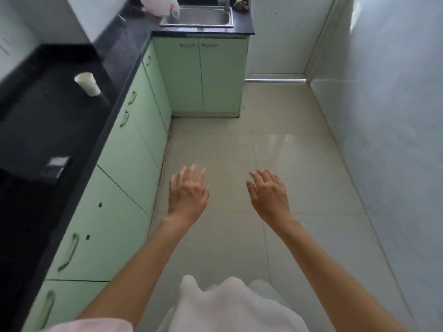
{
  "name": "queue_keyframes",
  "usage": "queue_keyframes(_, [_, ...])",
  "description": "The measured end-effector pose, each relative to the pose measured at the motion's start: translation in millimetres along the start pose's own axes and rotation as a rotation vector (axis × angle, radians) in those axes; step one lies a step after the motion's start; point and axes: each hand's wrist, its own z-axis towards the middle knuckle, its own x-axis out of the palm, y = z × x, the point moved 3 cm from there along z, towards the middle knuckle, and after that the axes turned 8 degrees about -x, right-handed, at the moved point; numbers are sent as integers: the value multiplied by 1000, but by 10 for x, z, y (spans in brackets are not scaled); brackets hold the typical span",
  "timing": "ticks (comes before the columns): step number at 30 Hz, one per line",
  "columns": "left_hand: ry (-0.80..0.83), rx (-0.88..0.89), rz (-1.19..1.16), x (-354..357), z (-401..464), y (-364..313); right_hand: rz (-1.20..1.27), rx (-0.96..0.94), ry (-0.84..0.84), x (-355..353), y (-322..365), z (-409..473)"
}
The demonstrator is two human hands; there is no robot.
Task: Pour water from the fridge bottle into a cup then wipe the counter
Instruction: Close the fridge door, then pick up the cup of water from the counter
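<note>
A white paper cup (87, 83) stands upright on the black counter (48, 121) at the left. My left hand (188, 191) and my right hand (269, 192) hover side by side over the tiled floor, fingers spread and relaxed, holding nothing. Both hands are to the right of the counter and well apart from the cup. No fridge, bottle or cloth is in sight.
Pale green cabinets (134, 149) run under the counter along the left and turn at the far end under a steel sink (199, 17). A white plastic bag (159, 4) lies beside the sink. A small dark box (56, 166) sits on the counter. A pale wall (383, 116) bounds the right.
</note>
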Motion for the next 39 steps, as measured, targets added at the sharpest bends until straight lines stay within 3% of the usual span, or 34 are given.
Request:
queue_keyframes(10, [-99, -237, -18, -187, 1097, 971, 86, -181, 56, 455, 507, 1568])
queue_keyframes(25, [-179, -538, -33, -227, 3165, 1561, 220, -526, 120, 1124, 1081, 4325])
queue_keyframes(39, [-237, -791, 38, -78, 4192, 3128, 316, -810, 206, 2263, 2464, 5972])
